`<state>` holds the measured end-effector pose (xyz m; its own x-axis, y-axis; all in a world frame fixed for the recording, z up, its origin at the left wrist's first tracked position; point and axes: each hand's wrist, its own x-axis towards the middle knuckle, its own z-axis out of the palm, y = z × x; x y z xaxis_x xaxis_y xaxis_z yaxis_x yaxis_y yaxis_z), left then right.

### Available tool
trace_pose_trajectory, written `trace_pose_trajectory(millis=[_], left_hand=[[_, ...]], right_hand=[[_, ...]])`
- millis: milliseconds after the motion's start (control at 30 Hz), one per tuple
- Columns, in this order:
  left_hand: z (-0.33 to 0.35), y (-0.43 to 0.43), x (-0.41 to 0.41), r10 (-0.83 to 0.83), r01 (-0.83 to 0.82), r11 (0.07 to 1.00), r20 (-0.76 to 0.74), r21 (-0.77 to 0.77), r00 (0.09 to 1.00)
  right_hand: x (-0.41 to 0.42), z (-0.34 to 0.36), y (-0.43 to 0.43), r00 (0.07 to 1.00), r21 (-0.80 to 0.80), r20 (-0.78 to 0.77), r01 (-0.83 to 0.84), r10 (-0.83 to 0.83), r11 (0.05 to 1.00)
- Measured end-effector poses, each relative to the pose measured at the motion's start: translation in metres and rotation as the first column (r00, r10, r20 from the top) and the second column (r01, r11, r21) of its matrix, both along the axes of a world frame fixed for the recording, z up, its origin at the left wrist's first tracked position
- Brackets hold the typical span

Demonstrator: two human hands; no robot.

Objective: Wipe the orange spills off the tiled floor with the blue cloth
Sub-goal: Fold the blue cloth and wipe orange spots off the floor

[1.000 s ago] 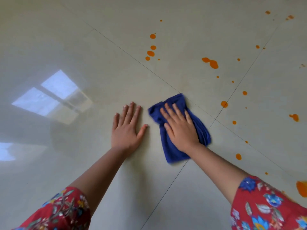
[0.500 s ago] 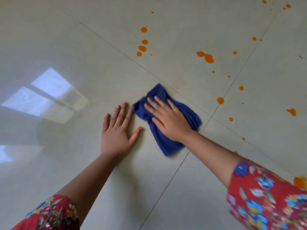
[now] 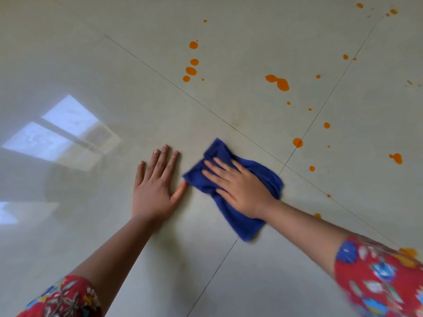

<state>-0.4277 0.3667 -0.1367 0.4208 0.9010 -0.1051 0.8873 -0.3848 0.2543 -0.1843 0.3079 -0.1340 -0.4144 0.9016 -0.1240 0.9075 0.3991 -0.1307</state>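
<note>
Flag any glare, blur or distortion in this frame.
Head view: a window reflection glares off the glossy floor at left; the near edge of the blue cloth and the right sleeve are motion-blurred; grout lines bow slightly from the wide lens; orange spills look sharp.

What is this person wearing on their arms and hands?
The left hand and right hand are bare: no gloves, rings or watch show. The left sleeve and right sleeve are red, printed with blue, white and green flowers.
</note>
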Motion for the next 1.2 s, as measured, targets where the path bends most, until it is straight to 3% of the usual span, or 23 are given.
trace_pose_trajectory(millis=[67,133,233,267,367,467,533,633,800,967,1033,1133,1200], left_hand=[[0.001,-0.002,0.001,0.000,0.000,1.000,-0.006,-0.006,1.000],[-0.001,-0.002,0.002,-0.004,0.004,1.000,-0.028,-0.004,1.000],[-0.004,0.007,0.001,-0.023,0.021,0.999,-0.070,-0.032,0.997],[-0.002,0.005,0.005,-0.032,0.028,0.998,-0.094,-0.048,0.995],[0.006,0.007,0.009,-0.059,0.050,0.996,-0.130,-0.070,0.990],[0.018,-0.033,0.050,-0.161,0.160,0.975,0.003,-0.153,0.987],[0.017,-0.074,0.086,-0.170,0.186,0.962,0.095,-0.201,0.981],[0.009,-0.114,0.120,-0.154,0.160,0.979,0.054,-0.128,0.987],[0.005,-0.118,0.125,-0.110,0.112,0.991,0.021,-0.069,0.994],[0.003,-0.121,0.129,-0.094,0.095,0.993,0.019,-0.065,0.995],[0.003,-0.122,0.129,-0.093,0.094,0.994,0.026,-0.060,0.995],[0.003,-0.122,0.128,-0.098,0.099,0.994,0.019,-0.051,0.995],[0.003,-0.122,0.129,-0.103,0.103,0.993,0.014,-0.058,0.995]], right_hand=[[0.048,0.004,-0.022,1.000,0.006,0.009,0.024,-0.024,1.000],[0.082,0.006,-0.019,0.984,0.015,0.064,0.168,-0.168,0.986],[0.060,0.004,-0.002,0.931,0.066,0.112,0.343,-0.349,0.937],[0.048,0.006,-0.017,0.935,0.062,0.106,0.333,-0.338,0.941],[0.016,0.004,-0.095,0.993,-0.022,0.105,0.049,-0.046,0.999],[0.022,0.011,-0.185,0.997,-0.059,0.073,-0.003,0.007,0.998],[0.032,0.011,-0.200,0.991,-0.057,0.064,0.120,-0.116,0.991],[0.027,0.013,-0.199,0.953,-0.070,0.021,0.303,-0.302,0.950],[0.049,0.005,-0.270,0.958,-0.048,0.026,0.285,-0.284,0.957],[0.061,0.010,-0.233,0.816,-0.012,0.012,0.578,-0.578,0.816],[0.046,0.008,-0.229,0.849,0.004,-0.026,0.528,-0.528,0.849],[0.048,0.001,-0.272,0.976,-0.010,-0.018,0.215,-0.215,0.977],[0.067,0.001,-0.295,0.985,-0.019,-0.053,0.162,-0.163,0.987]])
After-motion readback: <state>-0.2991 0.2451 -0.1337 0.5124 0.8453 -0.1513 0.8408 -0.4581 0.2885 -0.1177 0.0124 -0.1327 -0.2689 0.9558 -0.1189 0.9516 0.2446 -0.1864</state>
